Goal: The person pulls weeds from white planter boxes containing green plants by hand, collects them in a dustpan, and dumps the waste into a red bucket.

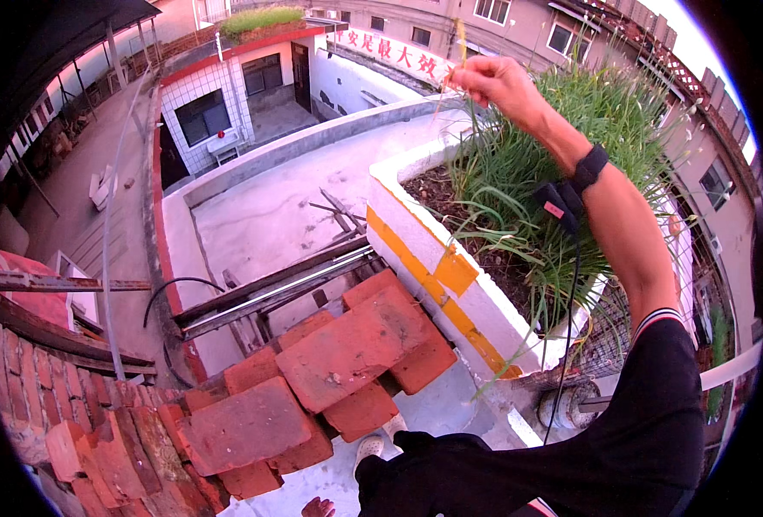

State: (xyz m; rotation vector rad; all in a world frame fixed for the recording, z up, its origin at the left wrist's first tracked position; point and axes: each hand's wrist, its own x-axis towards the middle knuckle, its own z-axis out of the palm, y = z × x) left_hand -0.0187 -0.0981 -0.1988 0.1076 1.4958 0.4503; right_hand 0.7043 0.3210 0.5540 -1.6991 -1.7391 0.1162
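My right hand [491, 87] is raised and stretched out past a white foam planter [414, 239] with orange tape on its side. Its fingers pinch a few thin, yellowed grass-like leaves [462, 42]. Dense green grass-like plants [562, 142] grow from dark soil [433, 190] in the planter, just under my forearm; some bear small whitish flower heads. A black strap is around my right wrist, with a small black device and a cable hanging from it. At the bottom edge, my left hand [319, 507] shows only in part, low beside my body, near stacked red bricks [355, 342].
Red bricks [246, 426] are stacked in front of my feet. Beyond them lie a dark-framed opening [272, 291], loose wood strips [339, 210] and a roof with a low parapet [291, 142]. A courtyard lies below. Wire mesh [614, 323] and a pale pipe [733, 368] are at right.
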